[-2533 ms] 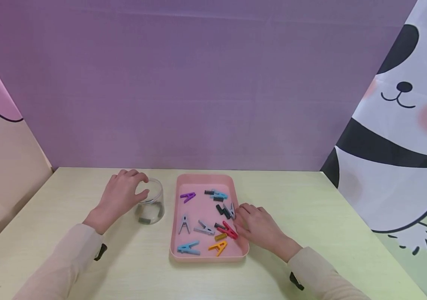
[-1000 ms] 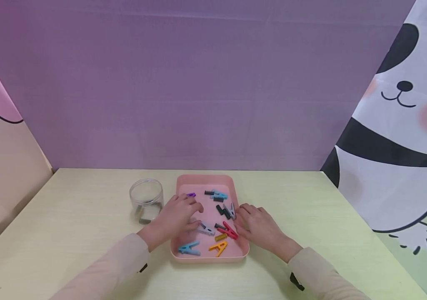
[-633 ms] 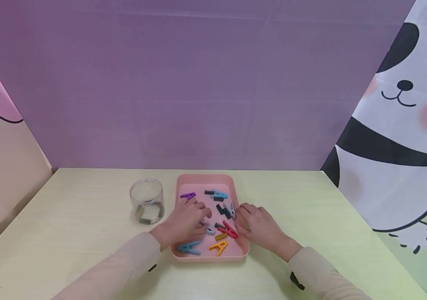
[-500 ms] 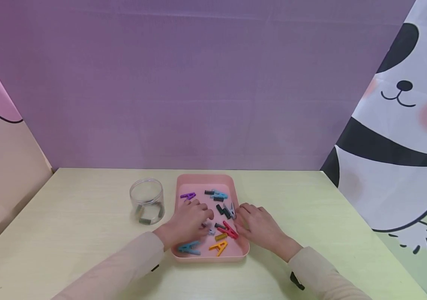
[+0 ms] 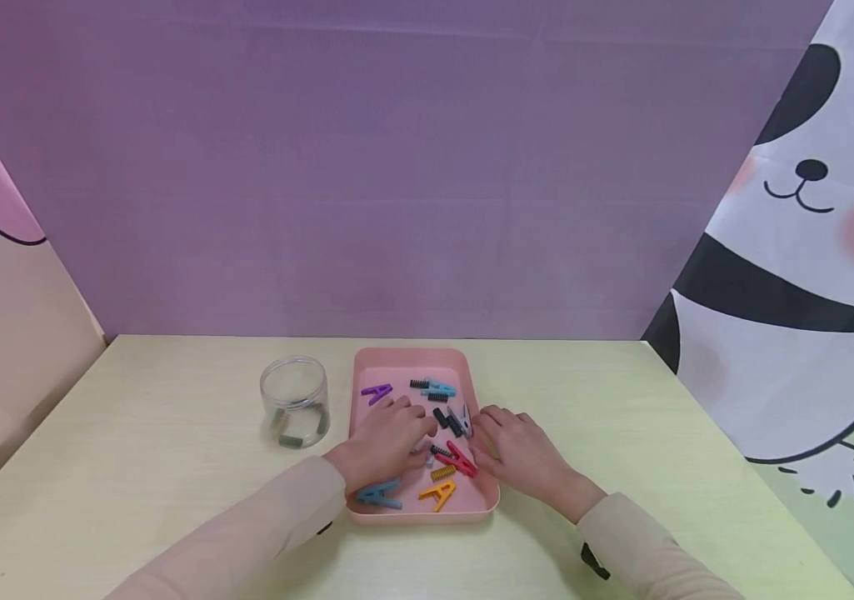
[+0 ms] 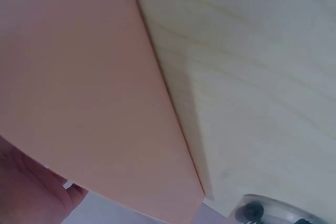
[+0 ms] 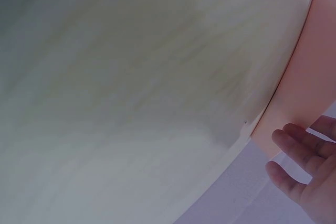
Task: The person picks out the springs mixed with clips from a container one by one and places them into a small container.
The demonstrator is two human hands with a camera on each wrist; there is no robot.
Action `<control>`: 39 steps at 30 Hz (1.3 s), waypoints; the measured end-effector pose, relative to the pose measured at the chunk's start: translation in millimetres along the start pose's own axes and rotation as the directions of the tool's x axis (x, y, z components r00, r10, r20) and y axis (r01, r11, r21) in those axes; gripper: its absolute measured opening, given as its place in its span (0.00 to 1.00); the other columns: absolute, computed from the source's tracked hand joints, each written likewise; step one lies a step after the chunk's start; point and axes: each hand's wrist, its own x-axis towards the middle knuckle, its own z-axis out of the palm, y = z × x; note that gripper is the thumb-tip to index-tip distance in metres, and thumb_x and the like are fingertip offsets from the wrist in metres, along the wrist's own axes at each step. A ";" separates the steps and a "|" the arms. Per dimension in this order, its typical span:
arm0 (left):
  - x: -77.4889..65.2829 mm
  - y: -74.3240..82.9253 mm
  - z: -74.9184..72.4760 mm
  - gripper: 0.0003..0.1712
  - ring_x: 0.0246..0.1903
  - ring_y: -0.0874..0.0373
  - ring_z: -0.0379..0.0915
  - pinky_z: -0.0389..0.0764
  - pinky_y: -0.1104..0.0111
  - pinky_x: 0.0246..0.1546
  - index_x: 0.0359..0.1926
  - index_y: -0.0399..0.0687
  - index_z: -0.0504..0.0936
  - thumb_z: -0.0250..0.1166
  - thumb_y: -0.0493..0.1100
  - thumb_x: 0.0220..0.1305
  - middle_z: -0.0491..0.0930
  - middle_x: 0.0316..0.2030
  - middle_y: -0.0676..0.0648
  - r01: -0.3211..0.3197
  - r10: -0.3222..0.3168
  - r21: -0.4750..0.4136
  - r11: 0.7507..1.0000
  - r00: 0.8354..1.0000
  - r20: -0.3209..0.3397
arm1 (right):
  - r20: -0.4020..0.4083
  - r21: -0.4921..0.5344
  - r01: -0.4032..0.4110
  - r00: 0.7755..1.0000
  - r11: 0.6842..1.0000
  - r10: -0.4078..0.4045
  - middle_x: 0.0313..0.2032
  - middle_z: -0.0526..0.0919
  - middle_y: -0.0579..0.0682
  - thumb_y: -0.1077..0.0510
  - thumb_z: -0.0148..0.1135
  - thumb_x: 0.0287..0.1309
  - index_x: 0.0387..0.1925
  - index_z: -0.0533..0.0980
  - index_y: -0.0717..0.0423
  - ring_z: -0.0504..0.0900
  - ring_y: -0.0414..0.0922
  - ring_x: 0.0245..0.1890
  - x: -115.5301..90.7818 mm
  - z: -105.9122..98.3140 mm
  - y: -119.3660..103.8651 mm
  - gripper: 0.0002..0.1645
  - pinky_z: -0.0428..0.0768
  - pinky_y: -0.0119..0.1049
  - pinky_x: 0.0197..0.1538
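Observation:
In the head view, my left hand (image 5: 389, 440) hovers over the pink tray (image 5: 412, 358), its thumb and index finger apart near a black spring (image 5: 441, 451) and a red clip (image 5: 457, 460). A grey clip lies mostly hidden beneath this hand. My right hand (image 5: 520, 450) rests against the tray's right rim; its fingers look relaxed and touch the outer wall in the right wrist view. Also in the tray are a purple clip (image 5: 377, 392), blue clips, a yellow clip (image 5: 438, 496), a gold spring (image 5: 443, 472), and further black springs (image 5: 447, 422).
Left of the tray stands a clear open jar (image 5: 294, 385) with a few dark springs at its bottom. The pale wooden table (image 5: 172, 400) extends on both sides. A purple backdrop (image 5: 397, 167) rises behind its far edge.
My left hand has left the jar and moved right over the tray, edging further toward the black spring and red clip. The right hand stays at the tray's rim.

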 end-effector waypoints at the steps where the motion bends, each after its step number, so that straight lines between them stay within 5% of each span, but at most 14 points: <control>1: 1.2 0.1 0.2 0.18 0.47 0.58 0.70 0.68 0.59 0.56 0.50 0.61 0.77 0.60 0.56 0.58 0.79 0.46 0.55 0.007 -0.007 -0.006 1.000 1.000 0.006 | -0.002 0.000 0.001 1.000 1.000 -0.001 0.45 0.78 0.50 0.48 0.61 0.51 0.46 0.74 0.57 0.76 0.45 0.45 0.0 -0.1 -0.1 0.23 0.77 0.43 0.45; 17: 8.8 0.9 -1.5 0.18 0.49 0.57 0.67 0.66 0.57 0.58 0.50 0.63 0.77 0.61 0.55 0.58 0.78 0.48 0.55 0.054 -0.052 -0.041 0.998 0.998 0.043 | 0.015 0.003 -0.017 1.000 1.000 0.017 0.45 0.78 0.50 0.47 0.61 0.51 0.46 0.74 0.56 0.76 0.45 0.46 0.1 -1.4 -1.3 0.23 0.77 0.44 0.47; 39: 11.6 2.6 -3.3 0.10 0.41 0.60 0.69 0.68 0.65 0.47 0.40 0.64 0.83 0.66 0.51 0.53 0.81 0.42 0.58 -0.022 0.026 -0.082 0.996 0.998 0.055 | 0.006 -0.006 -0.014 1.000 1.000 0.014 0.45 0.78 0.49 0.47 0.62 0.51 0.46 0.74 0.55 0.76 0.45 0.45 0.2 -1.0 -1.2 0.23 0.77 0.43 0.46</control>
